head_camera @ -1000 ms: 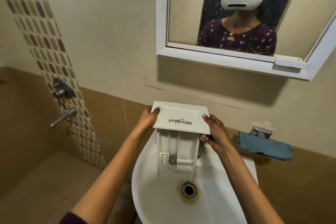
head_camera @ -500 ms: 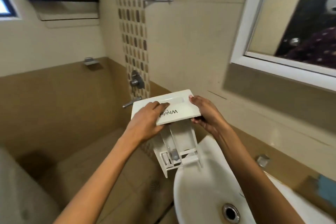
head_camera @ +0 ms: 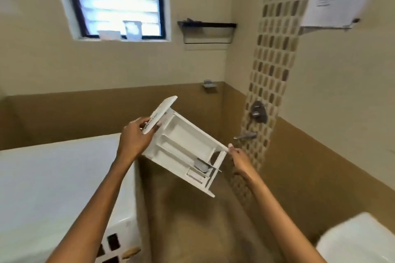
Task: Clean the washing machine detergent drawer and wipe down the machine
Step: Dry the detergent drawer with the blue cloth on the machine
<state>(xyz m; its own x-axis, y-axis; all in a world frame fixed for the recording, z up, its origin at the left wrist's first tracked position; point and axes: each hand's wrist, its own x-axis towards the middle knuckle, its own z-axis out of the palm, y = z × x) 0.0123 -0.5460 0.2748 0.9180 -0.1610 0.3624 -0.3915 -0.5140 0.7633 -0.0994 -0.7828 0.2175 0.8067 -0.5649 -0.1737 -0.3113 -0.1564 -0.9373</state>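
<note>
Left hand (head_camera: 133,136), right hand (head_camera: 239,157): bare. Both forearms were bare from wrist to bottom frame edge, slim, smooth. Knuckles showed on back of left hand. One rounded nail showed at right fingertip. Outlines slightly motion-blurred.

Bright blown-out window (head_camera: 116,0), soft daylight, motion blur, wide-angle edge bending

Glossy white plastic detergent drawer (head_camera: 183,145)
</note>
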